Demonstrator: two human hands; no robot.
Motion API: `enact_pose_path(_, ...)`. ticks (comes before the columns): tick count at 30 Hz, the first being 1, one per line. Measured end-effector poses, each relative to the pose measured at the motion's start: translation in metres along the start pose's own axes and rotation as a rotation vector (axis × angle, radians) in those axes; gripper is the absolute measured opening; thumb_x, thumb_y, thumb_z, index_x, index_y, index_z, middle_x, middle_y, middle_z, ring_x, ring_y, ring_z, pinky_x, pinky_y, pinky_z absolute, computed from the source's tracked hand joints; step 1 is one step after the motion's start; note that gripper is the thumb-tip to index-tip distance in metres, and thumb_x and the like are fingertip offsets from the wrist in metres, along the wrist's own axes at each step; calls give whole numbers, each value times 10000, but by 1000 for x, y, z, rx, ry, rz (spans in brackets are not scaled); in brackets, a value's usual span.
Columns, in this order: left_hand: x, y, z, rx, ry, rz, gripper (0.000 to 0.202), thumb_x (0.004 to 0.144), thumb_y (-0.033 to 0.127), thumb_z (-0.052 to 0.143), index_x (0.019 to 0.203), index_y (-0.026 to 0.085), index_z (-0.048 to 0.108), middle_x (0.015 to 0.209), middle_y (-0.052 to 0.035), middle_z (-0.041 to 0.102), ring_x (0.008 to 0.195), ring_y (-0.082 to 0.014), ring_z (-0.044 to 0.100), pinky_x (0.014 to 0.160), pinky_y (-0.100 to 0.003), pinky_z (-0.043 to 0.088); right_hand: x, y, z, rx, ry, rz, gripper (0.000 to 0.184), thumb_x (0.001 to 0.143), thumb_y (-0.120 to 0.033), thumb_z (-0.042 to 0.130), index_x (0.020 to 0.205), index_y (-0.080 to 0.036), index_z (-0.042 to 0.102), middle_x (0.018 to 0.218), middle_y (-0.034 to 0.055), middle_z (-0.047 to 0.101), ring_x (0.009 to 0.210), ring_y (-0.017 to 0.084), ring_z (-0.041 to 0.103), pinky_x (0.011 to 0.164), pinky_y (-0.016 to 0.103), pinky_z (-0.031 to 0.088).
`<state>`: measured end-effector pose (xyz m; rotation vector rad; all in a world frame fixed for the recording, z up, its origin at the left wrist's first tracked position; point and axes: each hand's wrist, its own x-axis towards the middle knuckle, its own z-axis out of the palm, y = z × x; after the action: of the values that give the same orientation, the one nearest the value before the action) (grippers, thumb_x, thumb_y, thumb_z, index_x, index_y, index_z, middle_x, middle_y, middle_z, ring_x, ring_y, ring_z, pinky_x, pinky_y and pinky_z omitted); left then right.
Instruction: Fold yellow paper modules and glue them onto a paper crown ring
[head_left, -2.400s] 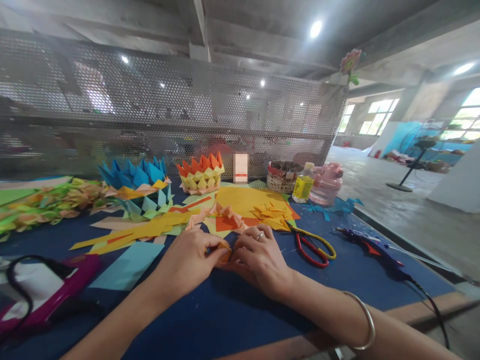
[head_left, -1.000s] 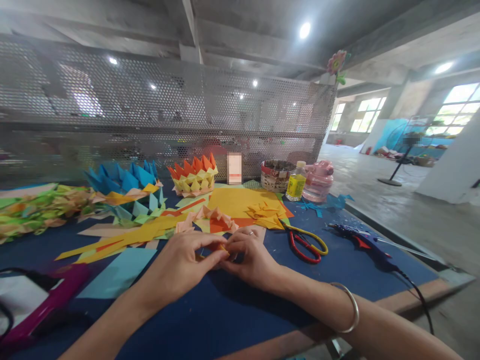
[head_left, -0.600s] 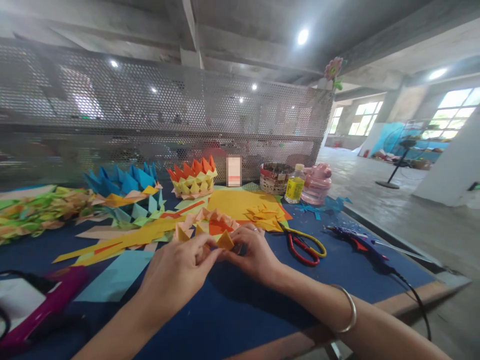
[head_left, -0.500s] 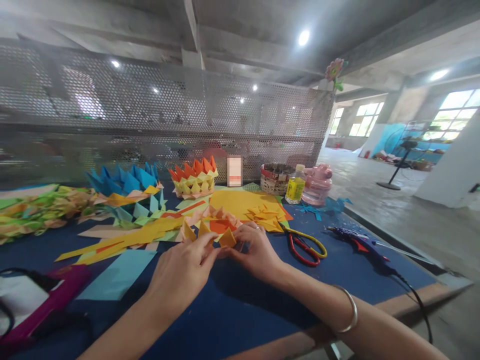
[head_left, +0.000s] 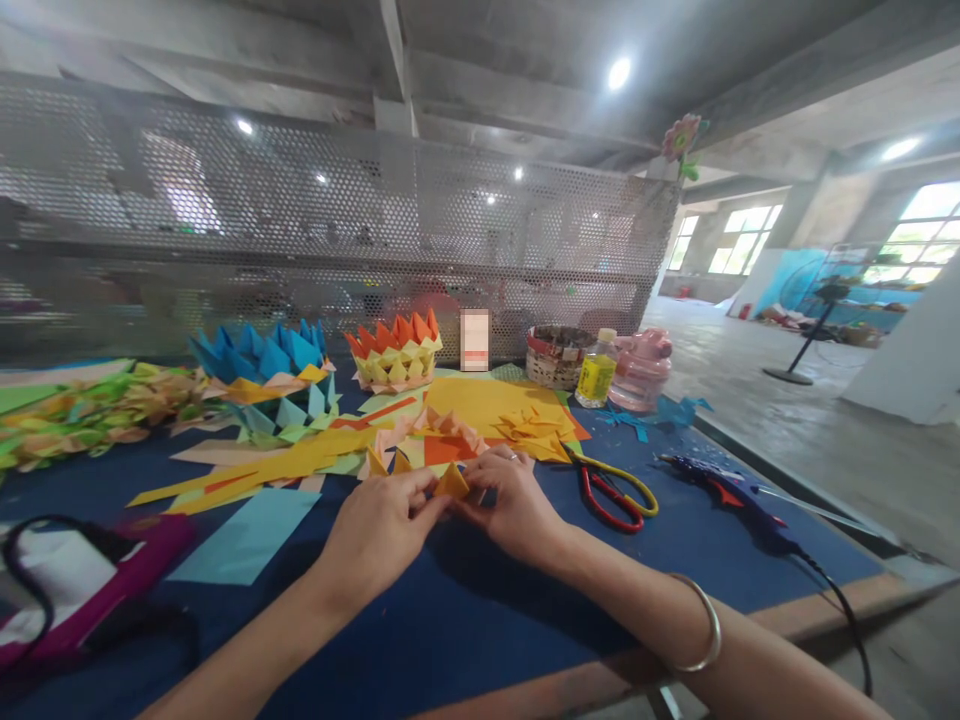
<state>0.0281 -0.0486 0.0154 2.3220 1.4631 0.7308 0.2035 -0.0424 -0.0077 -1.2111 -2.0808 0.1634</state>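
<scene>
Low over the blue table, my left hand (head_left: 386, 525) and my right hand (head_left: 517, 500) meet at a ring of folded paper points, a paper crown (head_left: 453, 482). Yellow-orange points line its near side and pale peach ones its far side. The left thumb and fingers pinch the near rim. My right hand closes on the same rim, just right of a yellow point; some of its fingertips are hidden behind the paper. A small pile of yellow folded pieces (head_left: 534, 432) lies beyond the right hand.
Red-and-yellow-handled scissors (head_left: 615, 490) and a glue gun (head_left: 731, 490) lie to the right. Behind stand a yellow-labelled bottle (head_left: 596, 375), a pink jug (head_left: 641, 370), a basket (head_left: 555, 355), an orange-and-yellow paper crown (head_left: 396, 350) and a blue one (head_left: 262, 350). Yellow paper strips (head_left: 277, 465) lie left.
The paper crown's near side sits slightly lower between my hands, and my left hand has shifted a little. The whole view has moved slightly, so the table things appear further right.
</scene>
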Motion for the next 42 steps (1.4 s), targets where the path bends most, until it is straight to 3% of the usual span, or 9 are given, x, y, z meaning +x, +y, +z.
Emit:
enact_pose_path(3,1,-4,3,46,18,-6,279,862,346,472,620,207,459,483,30,524,476,-132,455,497,-225,280,2,-1,-3,-10,-37,41,190,789,-332,746,691,-186,672,818,16,702,850,174,569,787,331,312)
enact_pose_path(7,3,-7,3,4,7,-12,262,854,345,456,634,202,459,523,11,568,527,-141,487,504,-227,275,3,-2,-6,33,-20,54,109,750,-253,779,755,-198,684,840,11,699,860,174,571,770,308,336)
enact_pose_path(11,6,-8,0,-72,-51,-34,245,823,346,467,621,209,439,460,43,482,462,-127,422,473,-228,254,2,-4,-6,71,-25,1,102,769,-206,757,738,-180,663,817,4,690,823,154,574,768,288,350)
enact_pose_path(15,7,-8,-4,-171,-165,-81,192,825,347,460,713,204,524,405,67,468,412,-129,435,473,-222,301,2,-4,-5,56,-32,-5,94,778,-193,741,745,-174,655,831,2,691,808,149,571,779,297,343)
enact_pose_path(19,7,-11,-3,-124,-212,-128,235,826,412,500,828,197,595,401,65,506,410,-139,475,466,-223,300,2,-3,-5,41,-40,3,77,789,-167,722,757,-173,652,832,3,683,813,152,568,783,304,335)
enact_pose_path(25,7,-9,-3,21,-189,-140,256,849,389,496,781,198,651,467,30,557,462,-153,512,478,-242,273,1,-2,-4,60,-33,-42,92,805,-168,709,749,-181,638,840,5,680,821,153,564,782,298,339)
enact_pose_path(30,8,-7,-4,69,-145,-115,202,823,326,531,721,197,648,613,-4,627,611,-183,572,528,-254,280,2,-1,-4,35,-49,-55,78,775,-189,745,791,-189,669,883,14,692,856,167,560,782,302,331)
enact_pose_path(38,5,-4,-4,73,-184,-87,180,806,298,566,683,204,658,631,5,653,649,-188,607,557,-258,300,0,0,-2,-21,-104,-130,109,770,-106,711,723,-179,645,810,2,685,856,167,544,774,309,303)
enact_pose_path(42,4,-4,-7,131,-175,-49,199,818,278,557,669,208,669,655,-6,688,682,-197,632,585,-262,329,1,-2,-5,-44,-120,-132,98,789,-139,707,741,-187,636,843,-4,689,909,176,540,792,325,290)
